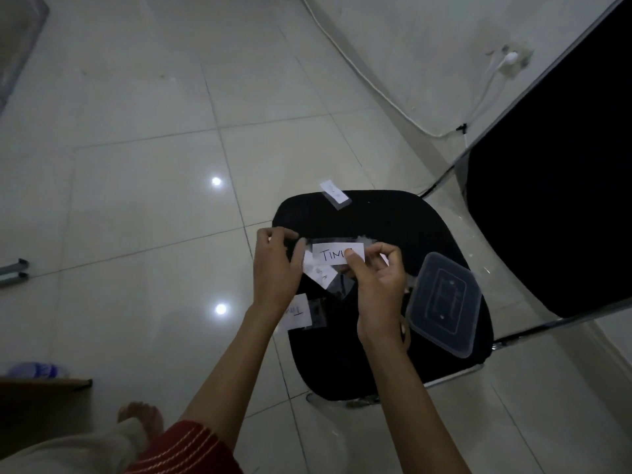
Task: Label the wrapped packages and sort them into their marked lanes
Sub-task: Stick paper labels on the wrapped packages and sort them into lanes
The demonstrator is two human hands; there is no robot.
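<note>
Both hands are up over the black chair seat, apart, 1 at each end of the same piece.
- Right hand: thumb and fingers pinch the right end of a white paper label. Handwriting reads "TIM"; the thumb covers the rest.
- Left hand: fingers are curled and pinch the left end of a clear tape strip that runs behind the label. The exact contact point is hard to see.
- The label is held level, above the seat's middle and not lying on it.

On the seat:
- 2nd paper slip lies under the hands, partly hidden by them; its writing is unreadable.
- 3rd slip sits at the near-left edge, overhanging toward the floor, with the left wrist across part of it.
- 4th slip is in clear film at the far edge, half off the seat.
- Clear lidded plastic container is on the right side of the seat, just beside the right hand and tilted toward the edge.

Around:
- Black chair back is to the right.
- Wall socket has a white plug in it, and a white cable runs along the skirting.
- Cardboard box is at lower left, with a blue-labelled bottle behind it.
- Metal bars are at the left edge.
- Bare foot is on the tile floor.
</note>
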